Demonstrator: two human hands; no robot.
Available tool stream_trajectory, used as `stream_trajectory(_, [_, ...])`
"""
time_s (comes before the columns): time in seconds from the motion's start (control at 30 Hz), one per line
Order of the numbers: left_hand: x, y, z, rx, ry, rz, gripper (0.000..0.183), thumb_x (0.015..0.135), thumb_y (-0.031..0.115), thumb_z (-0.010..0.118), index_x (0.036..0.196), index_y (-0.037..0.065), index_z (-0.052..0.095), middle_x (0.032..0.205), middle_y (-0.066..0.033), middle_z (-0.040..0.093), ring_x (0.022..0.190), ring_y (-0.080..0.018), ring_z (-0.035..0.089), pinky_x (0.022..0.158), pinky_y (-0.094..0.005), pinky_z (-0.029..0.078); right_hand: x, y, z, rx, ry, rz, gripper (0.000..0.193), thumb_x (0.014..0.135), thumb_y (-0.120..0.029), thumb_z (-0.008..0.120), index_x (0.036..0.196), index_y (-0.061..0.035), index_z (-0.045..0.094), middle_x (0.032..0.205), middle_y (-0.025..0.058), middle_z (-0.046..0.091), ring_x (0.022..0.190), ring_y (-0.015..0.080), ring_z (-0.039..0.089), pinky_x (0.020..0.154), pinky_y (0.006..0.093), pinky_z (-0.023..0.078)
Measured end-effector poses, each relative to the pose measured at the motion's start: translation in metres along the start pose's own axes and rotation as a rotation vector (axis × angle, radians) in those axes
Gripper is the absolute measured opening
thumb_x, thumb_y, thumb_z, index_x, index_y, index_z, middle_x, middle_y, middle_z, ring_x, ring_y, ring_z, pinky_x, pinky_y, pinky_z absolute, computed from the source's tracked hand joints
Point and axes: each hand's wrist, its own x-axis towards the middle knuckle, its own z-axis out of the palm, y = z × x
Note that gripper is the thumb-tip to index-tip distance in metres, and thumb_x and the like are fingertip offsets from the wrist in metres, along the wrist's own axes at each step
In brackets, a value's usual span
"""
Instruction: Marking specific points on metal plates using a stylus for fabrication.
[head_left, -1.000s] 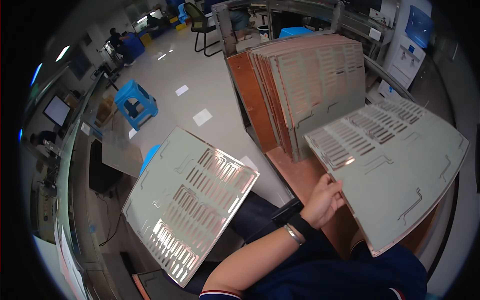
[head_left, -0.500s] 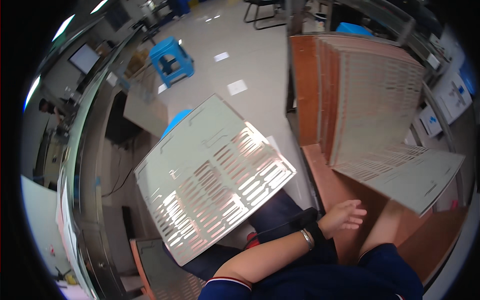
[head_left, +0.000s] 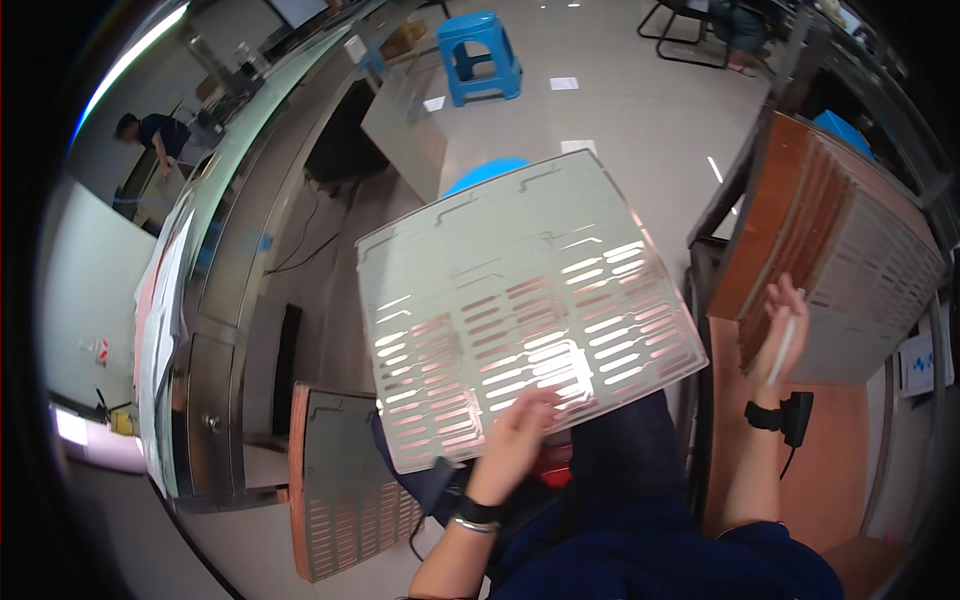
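Observation:
A large grey-green circuit board panel (head_left: 470,245) with shiny copper slots lies across my lap, its far edge over a blue stool. My left hand (head_left: 515,435) is at the panel's near edge, fingers loosely bent and slightly blurred over the copper slots. Whether they touch it, I cannot tell. On the right, my right hand (head_left: 778,335) is raised beside a stack of upright panels (head_left: 880,240), closed around a thin white pen-like stick (head_left: 786,350). The stack stands in an orange-brown wooden rack (head_left: 752,220).
More panels (head_left: 350,480) lean low at the left, by a metal cabinet (head_left: 212,400). A glass-topped bench (head_left: 270,120) runs along the left. Ahead are a blue stool (head_left: 480,60) and a black chair (head_left: 690,35). Another person (head_left: 165,135) works at the far left.
My left hand has drawn back from the right to the lap panel. My right hand has come up into view by the stack. The outward-leaning panel there now stands upright. The view has turned.

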Motion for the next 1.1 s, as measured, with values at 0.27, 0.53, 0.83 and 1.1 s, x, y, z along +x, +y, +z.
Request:
stream_trajectory(0.27, [-0.04, -0.039, -0.161, 0.681, 0.977, 0.063, 0.031, 0.094, 0.01, 0.057, 0.121, -0.004, 0.061, 0.109, -0.0156, 0.066, 0.096, -0.0215, 0.064, 0.084, -0.0329, 0.051, -0.054, -0.019, 0.082, -0.518, -0.623, 0.081, 0.038, 0.095, -0.008, 0.054, 0.133, -0.0015, 0.051, 0.135, 0.027, 0.053, 0.123, 0.0424, 0.052, 0.1, 0.044, 0.045])
stream_trajectory(0.53, [-0.018, -0.028, -0.188, 0.759, 0.937, -0.061, 0.026, 0.092, 0.02, 0.061, 0.092, -0.004, 0.07, 0.088, -0.0232, 0.067, 0.081, -0.0381, 0.065, 0.073, -0.0428, 0.05, -0.071, -0.018, 0.085, -0.723, -0.55, -0.164, 0.038, 0.096, -0.009, 0.054, 0.133, -0.0006, 0.05, 0.137, 0.0299, 0.05, 0.126, 0.0444, 0.049, 0.103, 0.0454, 0.042])
stream_trajectory(0.83, [-0.037, -0.015, -0.181, 0.674, 0.923, -0.122, 0.032, 0.095, 0.023, 0.059, 0.08, -0.005, 0.062, 0.069, -0.0157, 0.062, 0.06, -0.0255, 0.058, 0.061, -0.0386, 0.046, -0.057, -0.005, 0.069, -0.575, -0.561, -0.053, 0.033, 0.098, -0.011, 0.055, 0.13, -0.0035, 0.055, 0.135, 0.0263, 0.055, 0.126, 0.0403, 0.052, 0.102, 0.0411, 0.044])
stream_trajectory(1.1, [-0.08, -0.043, -0.124, 0.118, 0.853, -0.123, 0.03, 0.101, 0.022, 0.055, 0.079, 0.003, 0.051, 0.071, 0.0056, 0.043, 0.068, -0.0047, 0.036, 0.059, -0.023, 0.034, -0.046, 0.009, 0.036, -0.523, -0.52, 0.005, 0.028, 0.1, -0.011, 0.052, 0.126, -0.0036, 0.059, 0.127, 0.0213, 0.063, 0.117, 0.0297, 0.062, 0.098, 0.0343, 0.046])
